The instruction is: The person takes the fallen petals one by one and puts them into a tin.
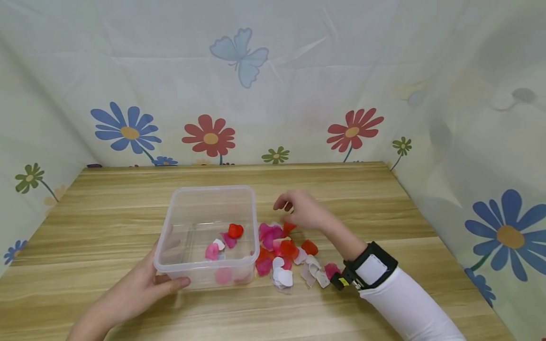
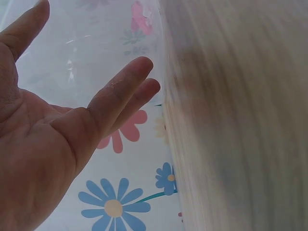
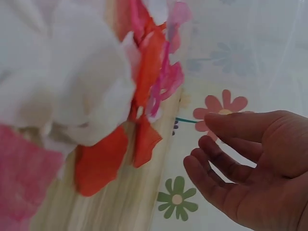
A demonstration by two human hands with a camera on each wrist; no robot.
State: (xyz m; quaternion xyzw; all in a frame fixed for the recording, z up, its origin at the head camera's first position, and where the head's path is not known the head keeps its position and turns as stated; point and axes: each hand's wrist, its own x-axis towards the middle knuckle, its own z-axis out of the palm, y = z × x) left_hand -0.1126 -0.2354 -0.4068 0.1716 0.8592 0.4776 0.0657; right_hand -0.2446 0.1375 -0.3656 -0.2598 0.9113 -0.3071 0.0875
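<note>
A clear plastic container [image 1: 204,274] without a lid sits on the wooden table, with a few red, pink and white petals [image 1: 235,231] inside. My left hand [image 1: 136,284] rests against its near left corner, thumb along the front wall and fingers extended by the left wall. In the left wrist view, the left hand [image 2: 53,130] has its thumb spread from the straight fingers. Right of the container lies a loose pile of red, magenta and white petals [image 1: 288,250]. Just above the pile's far side hovers my right hand [image 1: 304,210], fingers loosely bent around nothing, as the right wrist view shows.
The wooden table [image 1: 332,184] meets a flower-printed cloth [image 1: 298,94] at its back and sides. White petals [image 1: 313,270] and a dark pink petal [image 1: 332,270] lie at the pile's near right, below the right forearm with its strapped wrist device [image 1: 373,267].
</note>
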